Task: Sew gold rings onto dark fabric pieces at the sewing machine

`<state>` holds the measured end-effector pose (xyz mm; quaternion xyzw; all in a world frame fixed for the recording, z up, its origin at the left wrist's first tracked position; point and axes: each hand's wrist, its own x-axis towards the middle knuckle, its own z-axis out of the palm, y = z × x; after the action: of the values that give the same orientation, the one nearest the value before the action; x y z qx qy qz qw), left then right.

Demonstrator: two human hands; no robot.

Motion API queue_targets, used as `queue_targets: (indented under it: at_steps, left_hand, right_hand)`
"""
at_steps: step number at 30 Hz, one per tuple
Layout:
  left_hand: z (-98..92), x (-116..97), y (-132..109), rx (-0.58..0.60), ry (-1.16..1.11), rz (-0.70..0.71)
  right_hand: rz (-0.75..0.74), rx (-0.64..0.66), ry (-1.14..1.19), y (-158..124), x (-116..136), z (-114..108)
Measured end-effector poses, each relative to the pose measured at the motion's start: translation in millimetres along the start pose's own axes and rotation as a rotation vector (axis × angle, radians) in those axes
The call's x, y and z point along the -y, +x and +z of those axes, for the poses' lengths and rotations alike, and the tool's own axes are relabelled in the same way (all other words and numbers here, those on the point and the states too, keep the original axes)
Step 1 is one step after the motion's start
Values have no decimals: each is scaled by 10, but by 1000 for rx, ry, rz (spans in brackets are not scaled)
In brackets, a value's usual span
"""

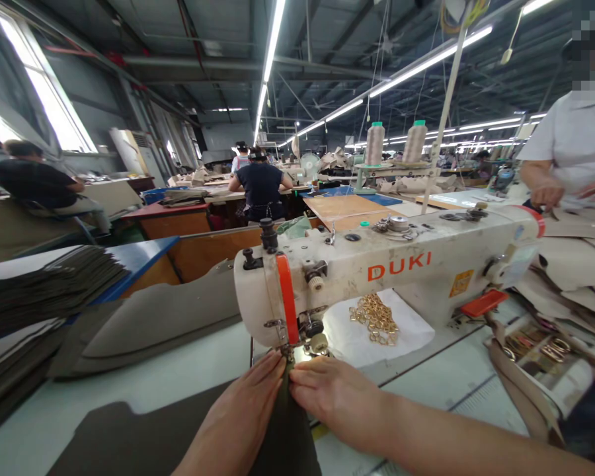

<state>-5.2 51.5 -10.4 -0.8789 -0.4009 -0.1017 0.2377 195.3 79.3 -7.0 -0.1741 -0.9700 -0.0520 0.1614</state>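
While the left hand (250, 395) lies along a dark flat piece (143, 431) with its fingers straight and close together, the right hand (330, 390) meets it from the other side, fingers bent and bunched, so that only a narrow strip shows between the two sets of fingertips. From where I stand, both press down right at the needle end of the sewing machine (350, 271), though I cannot tell whether either thumb pinches the piece. That piece rests on the pale worktop (163, 378), one end at the machine's needle, the rest spreading in front of the machine and to its left. Under the machine's arm, a white sheet (416, 335) carries a heap of gold-coloured metal fittings (374, 318). Left of the machine lies a broad grey-brown piece (163, 317), and farther left a thick stack of dark sheets (44, 284). Right of the machine, pale pieces (575, 258) are heaped before a co-worker (570, 142) in a light shirt. Two thread spools (375, 147) stand behind the machine; farther back, a person in a dark top (258, 188) faces away.
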Motion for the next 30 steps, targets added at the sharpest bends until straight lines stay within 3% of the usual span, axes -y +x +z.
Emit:
queue_targets:
  at_steps: [17, 24, 30]
  left_hand:
    - [-62, -44, 27, 83, -131, -127]
    - [-233, -207, -448, 3, -123, -145]
    - [-425, -296, -662, -73, -204, -319]
  right_hand:
    - [27, 22, 31, -7, 5, -63]
    - [-134, -52, 26, -43, 311, 30]
    - [-130, -70, 45, -43, 490, -40]
